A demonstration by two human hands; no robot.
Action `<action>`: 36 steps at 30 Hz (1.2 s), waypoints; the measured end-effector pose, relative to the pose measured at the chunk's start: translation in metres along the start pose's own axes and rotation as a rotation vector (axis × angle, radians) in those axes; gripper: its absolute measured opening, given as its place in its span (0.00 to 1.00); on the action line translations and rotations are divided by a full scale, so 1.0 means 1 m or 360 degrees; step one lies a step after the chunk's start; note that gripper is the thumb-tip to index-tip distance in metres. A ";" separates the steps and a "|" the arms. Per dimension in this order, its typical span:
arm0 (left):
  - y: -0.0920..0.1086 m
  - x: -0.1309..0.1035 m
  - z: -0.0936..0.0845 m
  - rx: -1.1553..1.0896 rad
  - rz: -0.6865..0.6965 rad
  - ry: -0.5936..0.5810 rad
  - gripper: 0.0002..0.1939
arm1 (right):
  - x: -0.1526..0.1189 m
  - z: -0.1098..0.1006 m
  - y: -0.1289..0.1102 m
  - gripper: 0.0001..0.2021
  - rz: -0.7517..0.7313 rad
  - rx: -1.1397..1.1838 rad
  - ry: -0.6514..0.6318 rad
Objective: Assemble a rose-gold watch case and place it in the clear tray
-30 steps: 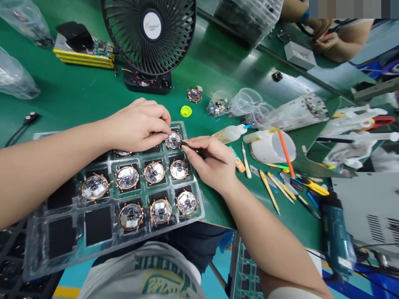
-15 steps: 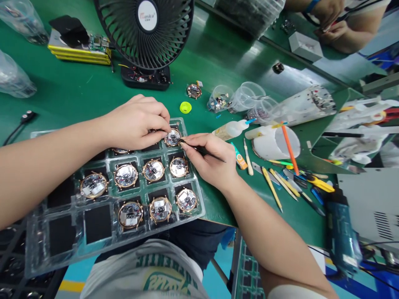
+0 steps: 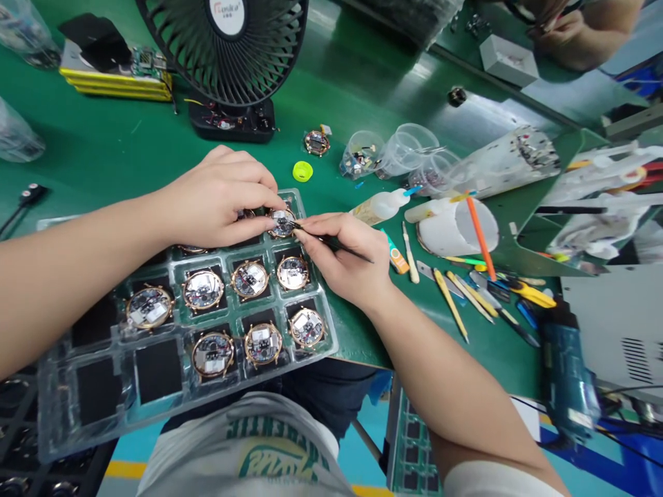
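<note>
A clear plastic tray (image 3: 327, 314) holds several round watch cases with gold rims and exposed electronics. In its far right compartment, one open watch case (image 3: 282, 225) sits between my hands. My left hand (image 3: 228, 197) reaches over the tray, with thumb and forefinger closed around that case's left and upper edge. Slim black tweezers (image 3: 339, 247) are pinched in my right hand (image 3: 357, 259), their tip on the circuitry inside the case. My left hand and forearm hide part of the tray's far row. Beside the tray's far end lies a yellow-green cap (image 3: 302, 171).
A black fan (image 3: 228, 52) stands behind my left hand. Clear cups (image 3: 362, 153), a glue bottle (image 3: 380, 206), a white roll (image 3: 453, 228) and several hand tools (image 3: 450, 304) crowd the right. Farther right is a teal heat gun (image 3: 570, 373). Another person's hands (image 3: 562, 27) show at the top right.
The whole view has shifted slightly, so most things appear a little farther left and up. Both hands stay at the same watch case, the tweezers' tip still inside it.
</note>
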State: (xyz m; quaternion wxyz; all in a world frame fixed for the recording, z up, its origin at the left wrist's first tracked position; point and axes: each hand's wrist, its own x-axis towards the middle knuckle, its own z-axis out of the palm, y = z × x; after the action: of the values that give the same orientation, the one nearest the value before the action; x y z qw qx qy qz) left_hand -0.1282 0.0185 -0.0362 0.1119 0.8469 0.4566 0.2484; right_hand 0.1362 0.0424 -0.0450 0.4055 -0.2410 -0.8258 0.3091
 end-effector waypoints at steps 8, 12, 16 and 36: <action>0.007 0.004 -0.002 -0.0008 0.0007 -0.0029 0.17 | 0.001 -0.001 -0.009 0.06 -0.0038 0.0177 0.0065; 0.007 0.004 -0.005 -0.0082 -0.0088 0.0029 0.15 | -0.007 -0.016 -0.015 0.08 0.0097 0.0099 0.0173; 0.007 0.005 -0.008 -0.0273 -0.0251 0.0255 0.13 | -0.015 -0.023 -0.024 0.12 0.0117 0.0188 0.0063; -0.005 0.012 -0.006 -0.0573 -0.0654 0.0615 0.07 | 0.003 0.003 -0.061 0.18 -0.0195 0.0320 -0.0717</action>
State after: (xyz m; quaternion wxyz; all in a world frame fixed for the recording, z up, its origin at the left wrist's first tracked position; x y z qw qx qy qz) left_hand -0.1292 0.0309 -0.0292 0.2189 0.6410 0.5793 0.4535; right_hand 0.1233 0.0016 -0.0015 0.2512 -0.0740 -0.8734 0.4105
